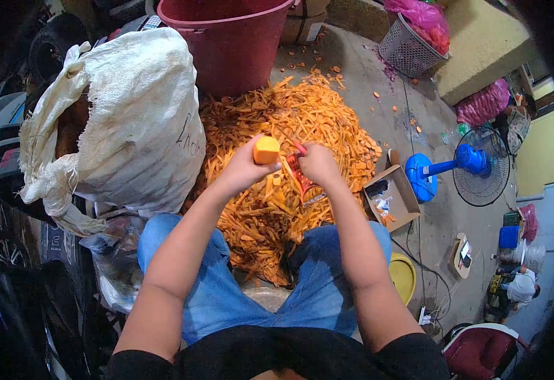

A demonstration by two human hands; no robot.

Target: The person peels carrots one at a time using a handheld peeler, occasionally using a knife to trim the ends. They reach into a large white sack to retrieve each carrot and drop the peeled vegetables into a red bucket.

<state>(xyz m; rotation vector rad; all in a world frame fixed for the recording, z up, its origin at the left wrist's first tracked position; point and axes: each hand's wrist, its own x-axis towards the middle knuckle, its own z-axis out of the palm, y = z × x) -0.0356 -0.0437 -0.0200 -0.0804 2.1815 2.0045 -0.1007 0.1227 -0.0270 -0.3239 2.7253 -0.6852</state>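
Note:
My left hand (250,166) is wrapped round an orange vegetable piece (266,151), whose flat cut end faces up. Close by on the right, my right hand (318,166) is closed on the handle of a red peeler-like tool (298,175); its exact shape is partly hidden by the fingers. Both hands are above a large heap of orange peelings and strips (334,120), which spreads between and beyond my knees. A narrow gap separates the tool from the vegetable piece.
A white woven sack (138,120) stands at the left, and a big maroon tub (226,50) behind the heap. To the right are an open cardboard box (403,196), a blue fan (473,159) and a yellow-green basin (403,278). A person (521,286) is far right.

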